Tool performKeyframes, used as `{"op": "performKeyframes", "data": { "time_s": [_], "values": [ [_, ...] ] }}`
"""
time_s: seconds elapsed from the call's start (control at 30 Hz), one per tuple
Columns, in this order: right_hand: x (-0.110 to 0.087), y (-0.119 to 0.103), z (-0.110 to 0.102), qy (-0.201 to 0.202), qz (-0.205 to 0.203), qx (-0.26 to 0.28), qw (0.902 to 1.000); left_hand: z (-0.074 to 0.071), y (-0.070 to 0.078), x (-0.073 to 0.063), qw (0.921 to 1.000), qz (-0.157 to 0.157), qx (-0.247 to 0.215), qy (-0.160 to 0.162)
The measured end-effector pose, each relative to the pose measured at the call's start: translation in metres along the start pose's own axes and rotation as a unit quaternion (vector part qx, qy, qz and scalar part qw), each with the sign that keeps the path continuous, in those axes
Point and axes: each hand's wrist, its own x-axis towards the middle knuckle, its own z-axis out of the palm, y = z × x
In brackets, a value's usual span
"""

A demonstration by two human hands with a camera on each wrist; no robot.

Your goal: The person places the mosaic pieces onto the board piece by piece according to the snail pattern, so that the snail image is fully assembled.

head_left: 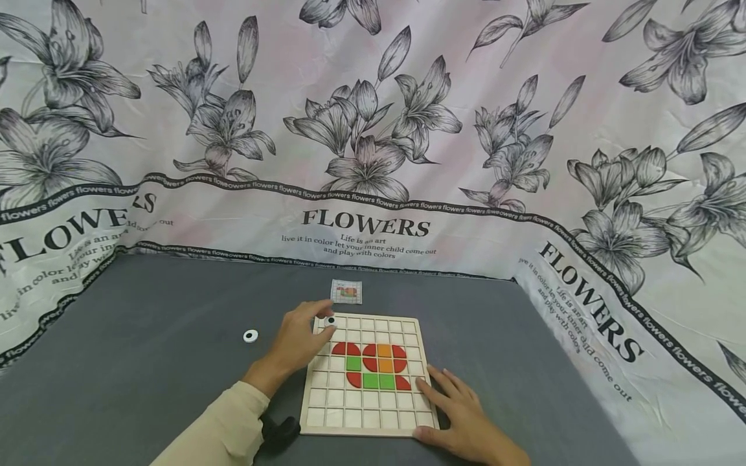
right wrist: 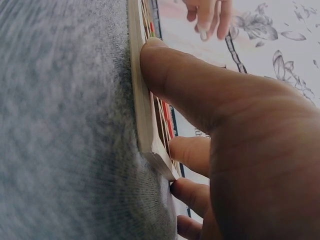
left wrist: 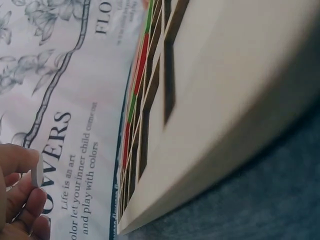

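My left hand (head_left: 295, 342) pinches a small white disc with a black dot, like a toy eye (head_left: 331, 321), between thumb and fingers. It hovers over the upper left corner of a wooden grid board (head_left: 369, 432). In the left wrist view the disc (left wrist: 37, 171) shows edge-on at the fingertips. Red quarter-round pieces (head_left: 353, 380), green square pieces (head_left: 386, 381) and orange square pieces (head_left: 385, 365) fill several cells mid-board. My right hand (head_left: 466, 417) rests along the board's right side, fingers spread, thumb (right wrist: 175, 75) on the rim near the front corner.
A second black-dotted white disc (head_left: 250, 336) lies on the grey cloth (head_left: 175, 323) left of the board. Behind the board is a small printed card (head_left: 346, 292) with a coloured pattern. Flower-printed fabric (head_left: 373, 226) surrounds the table. A black object (head_left: 282, 435) shows beside the left sleeve.
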Motion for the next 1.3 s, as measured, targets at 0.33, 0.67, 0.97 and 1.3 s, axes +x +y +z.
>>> {"op": "performKeyframes", "data": {
  "time_s": [0.33,0.67,0.97,1.3],
  "values": [
    [-0.001,-0.001,0.0,0.005,-0.006,-0.004,1.0,0.003,0.003,0.004,0.9993,-0.021,-0.031,0.003],
    [0.0,-0.001,-0.001,-0.008,-0.001,0.0,1.0,0.014,0.016,0.014,0.9961,-0.054,-0.053,-0.045],
    [0.002,-0.001,-0.001,-0.007,0.009,0.001,0.9999,0.036,0.012,0.022,0.9946,-0.06,-0.055,-0.065],
    [0.0,0.003,0.001,-0.004,0.0,0.0,1.0,0.049,0.0,0.015,0.9894,-0.097,-0.049,-0.096]
  ]
}}
